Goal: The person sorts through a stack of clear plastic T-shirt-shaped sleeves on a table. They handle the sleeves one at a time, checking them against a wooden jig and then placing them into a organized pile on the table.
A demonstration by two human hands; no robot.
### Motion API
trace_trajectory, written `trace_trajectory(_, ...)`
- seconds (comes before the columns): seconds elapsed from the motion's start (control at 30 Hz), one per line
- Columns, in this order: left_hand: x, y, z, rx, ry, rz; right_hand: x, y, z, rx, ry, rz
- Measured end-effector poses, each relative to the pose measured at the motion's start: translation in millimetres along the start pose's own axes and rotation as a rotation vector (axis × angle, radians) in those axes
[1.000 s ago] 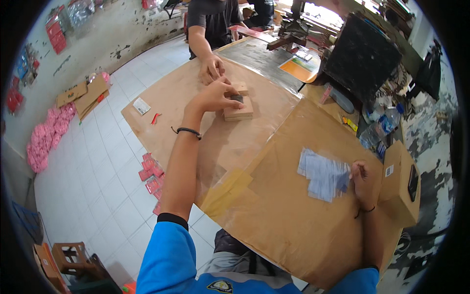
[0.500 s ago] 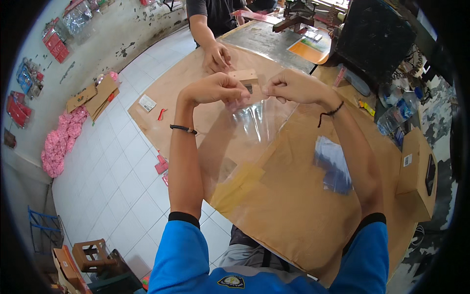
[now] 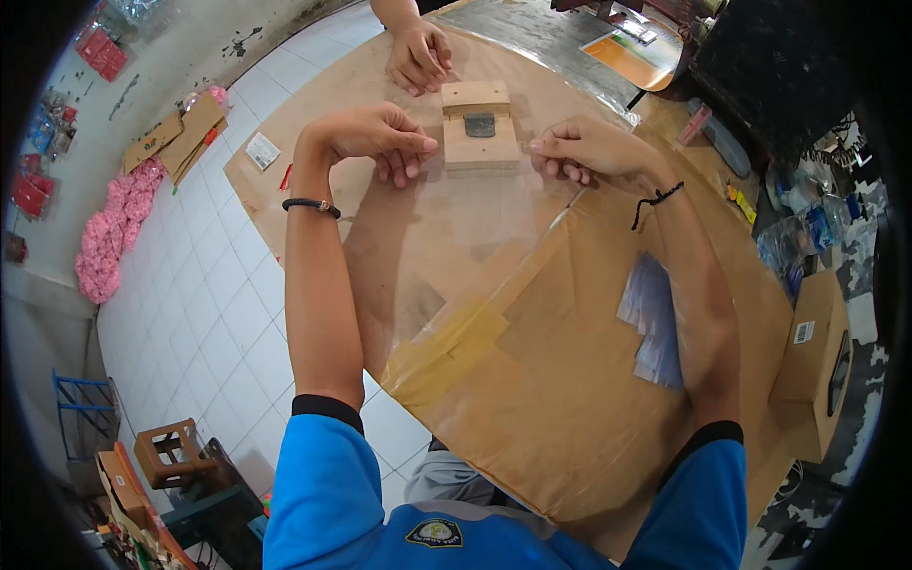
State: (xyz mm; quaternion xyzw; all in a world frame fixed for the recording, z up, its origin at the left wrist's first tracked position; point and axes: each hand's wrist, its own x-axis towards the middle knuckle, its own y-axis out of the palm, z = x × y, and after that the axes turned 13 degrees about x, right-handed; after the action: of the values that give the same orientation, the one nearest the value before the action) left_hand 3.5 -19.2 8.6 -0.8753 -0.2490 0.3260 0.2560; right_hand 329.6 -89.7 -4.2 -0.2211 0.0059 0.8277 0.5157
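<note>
A small wooden block tool (image 3: 480, 157) with a dark grey plate (image 3: 480, 124) in its raised middle lies at the far part of the table. A clear plastic bag (image 3: 489, 214) stretches over and in front of it, its outline faint. My left hand (image 3: 394, 147), beside the tool's left side, has thumb and forefinger pinched at the bag's edge. Mirroring it on the right, my right hand (image 3: 589, 152) pinches the other side, its lower fingers curled. The film at both fingertips is hard to see.
Another person's hand (image 3: 418, 55) rests near the tool's far left. Bluish clear bags (image 3: 654, 323) lie by my right forearm. A cardboard box (image 3: 812, 366) stands at the right edge, with plastic bottles (image 3: 807, 228) behind. A white label card (image 3: 262, 151) is at the left edge.
My hands have moved apart, drawing the clear bag wide and lower over the wooden tool, which is now largely uncovered by my fingers. The view has shifted.
</note>
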Motion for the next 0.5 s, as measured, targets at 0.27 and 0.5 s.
trace_trajectory(0.27, 5, 2, 9, -0.069, -0.011, -0.046, 6, -4, -6, 0.017, 0.012, -0.117)
trace_trajectory(0.5, 10, 6, 11, -0.146, -0.039, -0.099, 17, -7, -19, 0.042, -0.106, -0.180)
